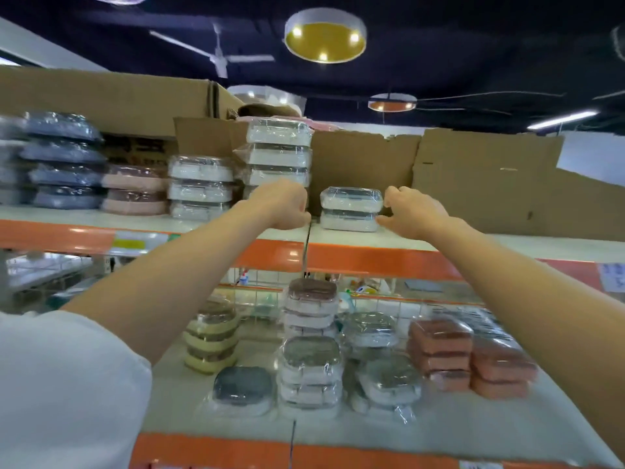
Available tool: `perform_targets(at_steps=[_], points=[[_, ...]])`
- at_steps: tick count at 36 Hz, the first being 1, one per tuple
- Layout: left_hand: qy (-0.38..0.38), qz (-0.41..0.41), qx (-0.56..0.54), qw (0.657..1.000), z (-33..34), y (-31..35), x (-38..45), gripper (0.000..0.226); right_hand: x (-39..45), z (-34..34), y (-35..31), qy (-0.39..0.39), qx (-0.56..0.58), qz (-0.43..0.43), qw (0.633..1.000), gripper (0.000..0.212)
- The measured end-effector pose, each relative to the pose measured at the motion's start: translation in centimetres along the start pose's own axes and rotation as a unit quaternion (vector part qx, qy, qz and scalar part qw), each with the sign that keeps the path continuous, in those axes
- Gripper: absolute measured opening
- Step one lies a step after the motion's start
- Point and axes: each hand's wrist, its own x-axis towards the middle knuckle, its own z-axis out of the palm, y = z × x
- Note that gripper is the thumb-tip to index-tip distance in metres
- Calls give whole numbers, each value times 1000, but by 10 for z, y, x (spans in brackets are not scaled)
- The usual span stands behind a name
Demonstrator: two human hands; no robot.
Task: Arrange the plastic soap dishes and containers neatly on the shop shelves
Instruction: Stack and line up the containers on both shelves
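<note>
On the upper shelf (338, 235) two wrapped white soap dishes (351, 209) sit stacked. My right hand (411, 211) grips the stack's right end, fingers at the top corner and thumb low. My left hand (284, 205) is curled into a fist just left of that stack, a small gap between them. It sits in front of the base of a tall stack of white dishes (279, 154); its fingertips are hidden. More white dishes (201, 187), pink ones (135, 189) and grey ones (64, 160) stand further left.
Cardboard boxes (473, 184) line the back of the upper shelf. The lower shelf (473, 428) holds several wrapped dishes: beige (211, 343), grey-lidded white (309, 374) and orange-brown (470, 357). Orange shelf edges (372, 260) jut toward me.
</note>
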Motion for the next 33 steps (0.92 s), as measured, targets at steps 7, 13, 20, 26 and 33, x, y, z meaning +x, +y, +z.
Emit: perform_targets(at_steps=[7, 13, 20, 26, 33], points=[[85, 50, -33, 995, -10, -3, -56, 21, -46, -25, -55, 21, 3, 0, 1000, 47], [68, 77, -16, 995, 4, -13, -113, 17, -92, -19, -100, -14, -14, -23, 1000, 46], [-23, 63, -28, 997, 46, -43, -170, 23, -136, 29, -138, -99, 29, -36, 994, 50], [-94, 14, -41, 995, 82, -78, -196, 24, -148, 76, -154, -173, 72, -16, 982, 52], [-150, -37, -100, 983, 128, -115, -214, 16, -146, 116, -173, -211, 124, -28, 969, 49]])
